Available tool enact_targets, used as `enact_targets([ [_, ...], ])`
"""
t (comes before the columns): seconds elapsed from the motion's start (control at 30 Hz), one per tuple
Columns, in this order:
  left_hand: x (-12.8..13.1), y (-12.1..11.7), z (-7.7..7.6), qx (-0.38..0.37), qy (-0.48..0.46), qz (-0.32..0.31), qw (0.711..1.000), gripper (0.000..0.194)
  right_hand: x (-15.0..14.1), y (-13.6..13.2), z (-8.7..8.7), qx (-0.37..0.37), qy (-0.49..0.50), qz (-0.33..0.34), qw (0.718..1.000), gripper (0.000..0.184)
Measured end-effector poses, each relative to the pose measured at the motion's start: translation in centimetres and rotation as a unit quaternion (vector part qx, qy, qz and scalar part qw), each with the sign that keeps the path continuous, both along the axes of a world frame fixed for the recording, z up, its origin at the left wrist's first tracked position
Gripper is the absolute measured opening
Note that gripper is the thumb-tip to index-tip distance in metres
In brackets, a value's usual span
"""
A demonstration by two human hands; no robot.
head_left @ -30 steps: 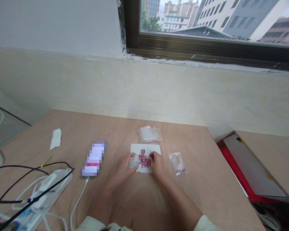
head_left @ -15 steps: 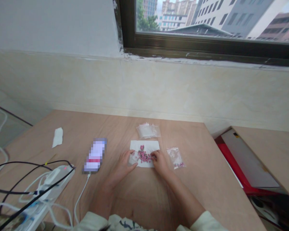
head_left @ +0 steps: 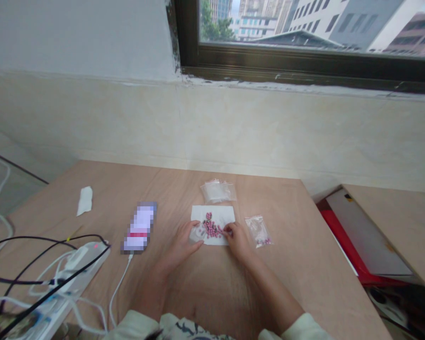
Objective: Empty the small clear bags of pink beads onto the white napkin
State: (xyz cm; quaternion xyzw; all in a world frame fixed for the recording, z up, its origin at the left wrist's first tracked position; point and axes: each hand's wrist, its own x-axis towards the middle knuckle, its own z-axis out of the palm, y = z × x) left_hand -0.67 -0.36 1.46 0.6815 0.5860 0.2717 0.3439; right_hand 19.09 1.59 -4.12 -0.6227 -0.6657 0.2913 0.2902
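A pixelated oblong (head_left: 140,226) cannot be identified. The right fingers (head_left: 230,230) hide some pink beads (head_left: 211,227); specks (head_left: 263,241) inside a small clear bag (head_left: 257,229) are too tiny to tell.

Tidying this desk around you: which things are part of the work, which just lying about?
Part of the work: left hand, right hand, pink beads, white paper sheet, clear bag with beads, clear bag behind.
Lying about: white tissue, power strip, black cables.
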Motion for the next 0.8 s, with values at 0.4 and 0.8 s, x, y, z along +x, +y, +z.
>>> enact_targets([
  [0.4, 0.3, 0.2, -0.5, -0.01, -0.004, -0.032, 0.999, 0.042, 0.0, 0.2, 2.0, -0.005, 0.026, 0.0, 1.0, 0.003],
  [0.8, 2.3, 0.6, -2.2, 0.015, -0.036, 0.013, 0.999, 0.043, -4.0, -1.9, 6.0, -0.007, 0.114, 0.039, 0.993, 0.011],
])
